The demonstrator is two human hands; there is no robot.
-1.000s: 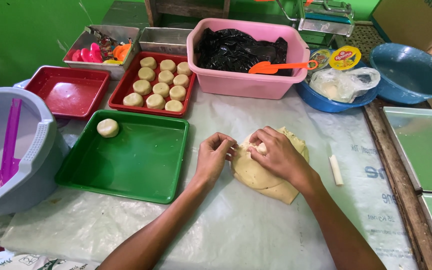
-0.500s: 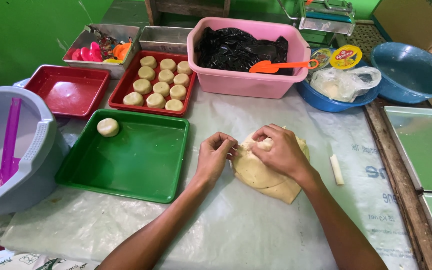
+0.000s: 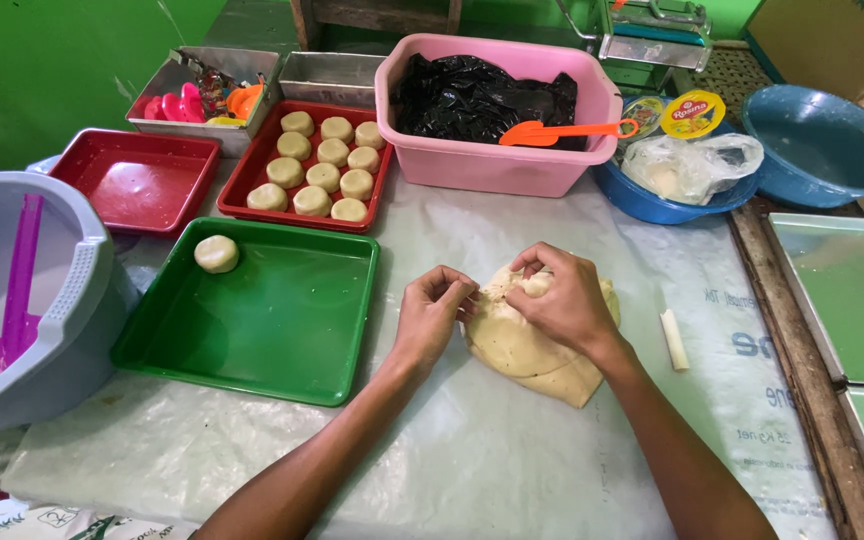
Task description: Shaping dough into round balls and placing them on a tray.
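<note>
A flat slab of pale dough (image 3: 522, 345) lies on the plastic-covered table. My right hand (image 3: 557, 300) rests on its upper part, fingers curled and pinching the dough. Just left of it, my left hand (image 3: 435, 308) pinches the slab's left edge, fingertips bunched together. A single round dough ball (image 3: 217, 254) sits in the far corner of the green tray (image 3: 282, 340) to the left of my hands. Behind that, a red tray (image 3: 252, 180) holds several formed dough balls (image 3: 324, 165).
An empty red tray (image 3: 137, 180) and a grey bucket (image 3: 62, 300) with a purple scoop stand at left. A pink tub (image 3: 497, 165) with black plastic and an orange scoop, blue bowls (image 3: 827, 150) and a small white stick (image 3: 673, 339) lie behind and right. Metal trays (image 3: 852, 300) line the right edge.
Both hands stay on the dough with only small finger shifts; the left hand's fingers have bunched closer at the slab's edge. Nothing else moved.
</note>
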